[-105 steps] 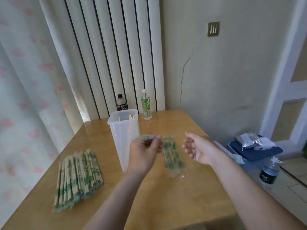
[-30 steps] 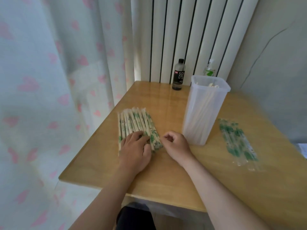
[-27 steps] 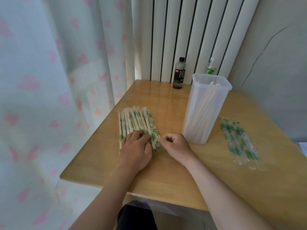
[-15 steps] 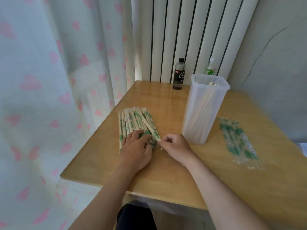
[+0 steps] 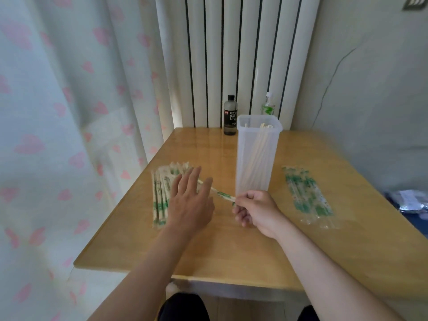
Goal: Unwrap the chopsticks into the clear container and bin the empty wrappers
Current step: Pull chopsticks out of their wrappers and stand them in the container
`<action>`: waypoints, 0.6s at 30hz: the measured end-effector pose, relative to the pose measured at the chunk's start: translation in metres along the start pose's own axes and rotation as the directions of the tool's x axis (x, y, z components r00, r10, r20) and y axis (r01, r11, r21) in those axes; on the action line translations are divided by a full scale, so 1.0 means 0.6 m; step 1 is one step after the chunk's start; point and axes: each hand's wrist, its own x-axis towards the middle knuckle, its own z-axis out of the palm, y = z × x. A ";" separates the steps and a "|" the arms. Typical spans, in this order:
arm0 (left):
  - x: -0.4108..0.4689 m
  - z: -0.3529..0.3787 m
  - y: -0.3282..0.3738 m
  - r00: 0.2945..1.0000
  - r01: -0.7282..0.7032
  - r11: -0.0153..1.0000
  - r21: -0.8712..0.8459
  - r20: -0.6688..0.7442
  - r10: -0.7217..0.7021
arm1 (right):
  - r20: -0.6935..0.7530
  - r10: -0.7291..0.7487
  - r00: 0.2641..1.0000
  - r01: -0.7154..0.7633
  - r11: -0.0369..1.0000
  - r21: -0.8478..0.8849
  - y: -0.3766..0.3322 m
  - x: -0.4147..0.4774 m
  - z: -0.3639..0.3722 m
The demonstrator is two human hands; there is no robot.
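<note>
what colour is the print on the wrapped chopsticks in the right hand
Green, on the wrapped chopsticks; head view shows it.

A small black bottle [image 5: 230,115] stands at the back edge of the brown worktop [image 5: 231,246]. Near it on the right is a clear bottle with a green label [image 5: 268,105]. Behind it is a tall white radiator [image 5: 231,54]. To its left hangs a pale curtain with pink hearts [image 5: 69,112]. Far to its right a thin crack [image 5: 328,82] runs up the wall.
</note>
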 end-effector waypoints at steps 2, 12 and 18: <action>0.017 0.000 0.013 0.994 -0.104 0.994 0.043 0.041 0.102 | 0.018 0.013 1.000 -0.013 1.000 0.023 0.002 -0.006 -0.012; 0.035 0.006 0.005 0.922 -0.307 0.947 0.099 0.278 0.270 | 0.083 0.044 0.996 -0.052 0.995 0.091 0.018 -0.007 -0.036; 0.049 -0.015 -0.032 0.941 -0.223 0.967 0.127 0.286 0.179 | 0.237 0.101 0.966 -0.052 0.977 -0.204 0.004 -0.004 -0.017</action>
